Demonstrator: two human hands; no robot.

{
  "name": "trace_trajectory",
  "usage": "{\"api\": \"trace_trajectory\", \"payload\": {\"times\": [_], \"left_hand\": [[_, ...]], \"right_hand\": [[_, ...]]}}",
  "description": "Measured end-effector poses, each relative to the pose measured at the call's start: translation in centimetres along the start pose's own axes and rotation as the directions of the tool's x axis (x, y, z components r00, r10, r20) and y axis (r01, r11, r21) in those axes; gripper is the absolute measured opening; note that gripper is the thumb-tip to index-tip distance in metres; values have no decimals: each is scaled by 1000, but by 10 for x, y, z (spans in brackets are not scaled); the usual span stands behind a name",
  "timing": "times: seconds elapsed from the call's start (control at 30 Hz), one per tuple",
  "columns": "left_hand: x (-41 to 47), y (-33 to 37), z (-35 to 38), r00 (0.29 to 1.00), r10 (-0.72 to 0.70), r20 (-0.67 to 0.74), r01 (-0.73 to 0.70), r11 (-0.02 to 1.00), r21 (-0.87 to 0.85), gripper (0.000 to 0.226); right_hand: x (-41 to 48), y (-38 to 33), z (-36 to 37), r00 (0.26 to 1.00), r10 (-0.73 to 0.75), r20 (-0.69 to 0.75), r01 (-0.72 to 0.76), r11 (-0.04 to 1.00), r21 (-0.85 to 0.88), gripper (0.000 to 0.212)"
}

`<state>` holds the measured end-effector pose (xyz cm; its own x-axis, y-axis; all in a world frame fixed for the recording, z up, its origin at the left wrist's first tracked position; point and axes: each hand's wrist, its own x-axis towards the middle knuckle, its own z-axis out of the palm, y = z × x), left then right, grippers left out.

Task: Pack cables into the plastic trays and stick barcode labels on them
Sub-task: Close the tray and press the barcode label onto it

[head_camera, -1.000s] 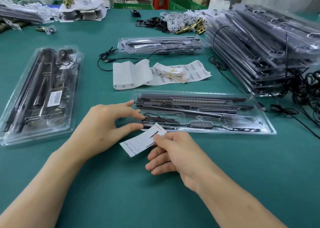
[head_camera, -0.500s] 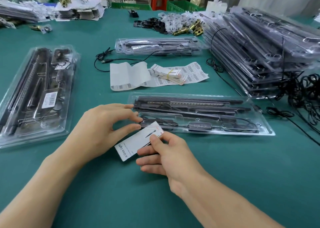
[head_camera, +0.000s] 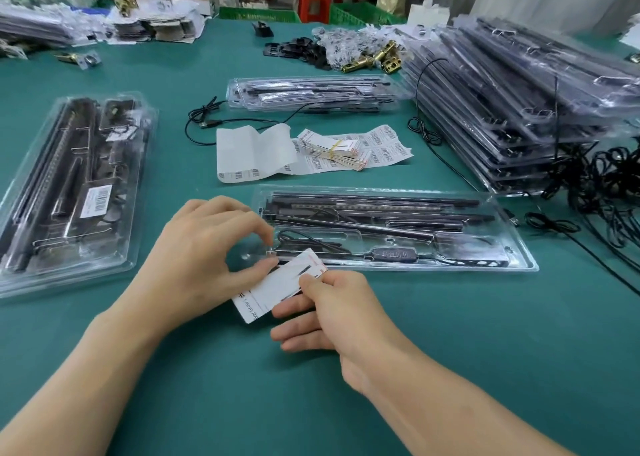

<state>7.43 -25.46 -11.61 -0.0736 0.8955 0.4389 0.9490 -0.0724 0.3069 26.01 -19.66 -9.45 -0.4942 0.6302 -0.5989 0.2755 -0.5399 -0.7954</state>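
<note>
Head view: both hands work a white card (head_camera: 277, 287) at the near edge of the front tray (head_camera: 519, 265). My right hand (head_camera: 332, 310) pinches its end. My left hand (head_camera: 204, 254) nips its far edge with the thumb, fingers curled above. That tray already holds its cable (head_camera: 311, 239) but shows no barcode. The left tray (head_camera: 20, 282) wears a barcode label (head_camera: 96, 201). The barcode sheets (head_camera: 384, 147), the stacked trays (head_camera: 502, 109) and the loose cables (head_camera: 595, 178) suggest plenty is left.

Packing workshop bench.
Stacked clear plastic trays (head_camera: 519, 109) fill the frame's right, barcode label sheets (head_camera: 381, 147) lie centre, green crates (head_camera: 356, 14) line the top.
</note>
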Motion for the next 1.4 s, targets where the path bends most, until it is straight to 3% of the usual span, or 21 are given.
{"api": "trace_trajectory", "payload": {"times": [0.1, 0.3, 0.4, 0.43, 0.47, 0.5, 0.57, 0.6, 0.63, 0.77, 0.87, 0.9, 1.0, 1.1, 1.4], "left_hand": [[0, -6, -3, 1000, -20, -4, 21, 999, 29, 27], [-5, -9, -2, 964, -250, 90, 262, 948, -179, 39], [-8, -6, -5, 951, -300, 80, 307, 947, -97, 37], [-9, -3, -5, 949, -309, 56, 312, 948, -56, 36], [-11, 0, -5, 948, -318, 25, 319, 948, -17, 36], [-13, 4, -4, 944, -330, -8, 330, 944, 12, 36], [-18, 10, 1, 921, -383, -67, 385, 923, 15, 40], [-20, 14, 4, 903, -419, -97, 420, 907, -7, 40], [-22, 17, 7, 882, -453, -128, 455, 890, -20, 39], [-21, 33, 18, 816, -529, -233, 540, 841, -17, 33], [-26, 41, 22, 852, -459, -249, 477, 879, 10, 14], [-31, 43, 22, 873, -426, -238, 451, 891, 60, 19], [-48, 53, 23, 921, -379, -95, 390, 890, 235, 50], [-53, 66, 25, 903, -430, 17, 401, 854, 330, 64], [-41, 70, 22, 931, -333, 146, 256, 886, 388, 63]], "right_hand": [[2, 0, 1, 1000, -16, -1, 16, 1000, -18, 24], [-4, -1, -8, 998, -23, 62, 28, 997, -78, 27], [-16, 1, -24, 988, -23, 151, 64, 960, -274, 24], [-21, 4, -33, 980, -126, 156, 180, 898, -401, 23], [-24, 6, -43, 940, -296, 168, 339, 761, -554, 24], [-24, 8, -55, 846, -492, 203, 480, 539, -693, 26], [-22, 6, -77, 601, -739, 305, 575, 134, -807, 22], [-18, 4, -86, 539, -773, 333, 574, 47, -818, 19], [-11, 4, -94, 525, -778, 346, 570, 19, -822, 17], [12, 17, -111, 612, -718, 333, 588, 131, -798, 22], [18, 23, -114, 612, -727, 310, 599, 170, -783, 21], [19, 23, -114, 605, -735, 308, 608, 176, -774, 18], [19, 22, -113, 579, -747, 327, 629, 154, -762, 20], [20, 23, -114, 578, -747, 327, 629, 153, -762, 21], [20, 22, -114, 571, -756, 320, 631, 155, -760, 24]]}}
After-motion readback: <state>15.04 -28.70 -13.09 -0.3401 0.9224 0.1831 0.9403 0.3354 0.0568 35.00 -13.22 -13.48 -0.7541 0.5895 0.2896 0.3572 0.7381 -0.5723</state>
